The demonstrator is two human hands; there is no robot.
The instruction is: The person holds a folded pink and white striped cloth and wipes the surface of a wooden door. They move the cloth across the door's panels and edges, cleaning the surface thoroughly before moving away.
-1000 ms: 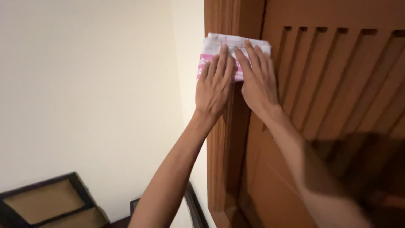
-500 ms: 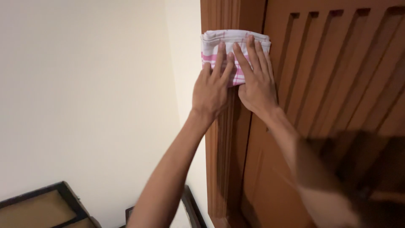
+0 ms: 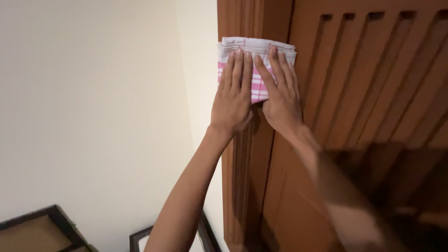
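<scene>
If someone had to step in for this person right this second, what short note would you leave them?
Left hand: flat, fingers together, pressing the folded pink-and-white checked cloth against the wooden door frame.
Right hand: flat beside it, fingers spread, on the same cloth where the frame meets the slatted wooden door.
Cloth: high up, spanning frame and door edge.
Done: cloth is against the wood near the top; which parts are already wiped cannot be told.
Left: probably the frame below and the slats to the right.
</scene>
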